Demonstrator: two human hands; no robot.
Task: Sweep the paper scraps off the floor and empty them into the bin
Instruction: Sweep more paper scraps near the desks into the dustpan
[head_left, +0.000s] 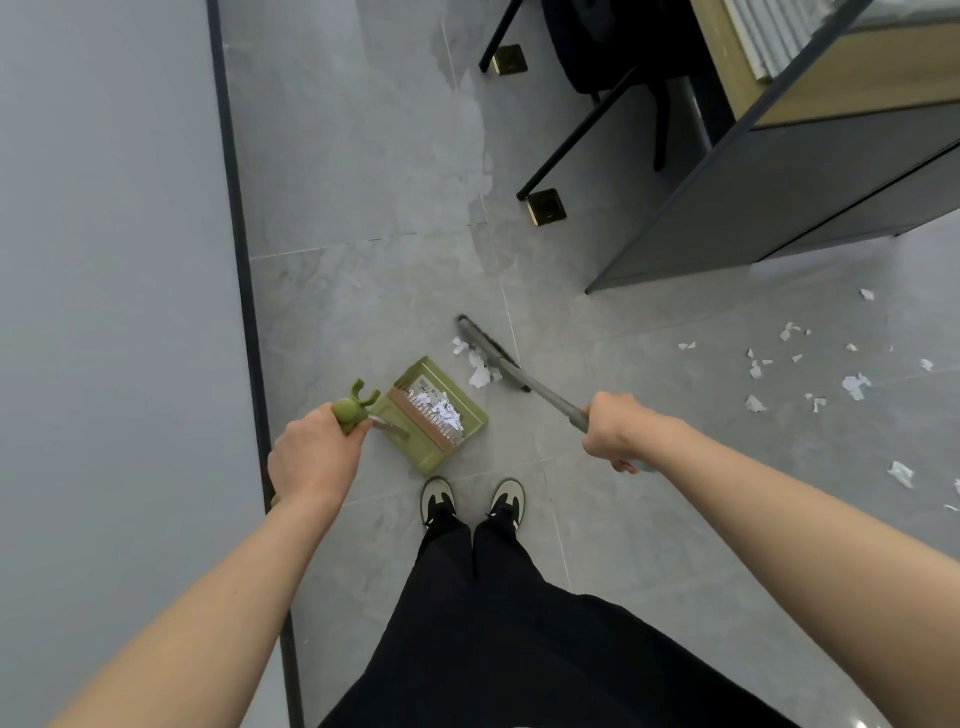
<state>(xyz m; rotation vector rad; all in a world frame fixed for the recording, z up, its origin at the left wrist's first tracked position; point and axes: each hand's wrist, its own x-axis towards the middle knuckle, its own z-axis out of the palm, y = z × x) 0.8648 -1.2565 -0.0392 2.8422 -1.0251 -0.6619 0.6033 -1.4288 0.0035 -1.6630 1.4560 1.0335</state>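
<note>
Sweeping partway: left hand (313, 457) grips green dustpan (434, 415) handle w/ some scraps in; right hand (618, 431) grips broom (491, 356); paper scraps (810, 374) at right remain, bin unseen.

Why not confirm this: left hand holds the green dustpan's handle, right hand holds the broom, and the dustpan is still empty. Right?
Not quite. The head view shows the green dustpan already holding white paper scraps. The rest stands: the left hand grips its handle and the right hand grips the broom.
</note>
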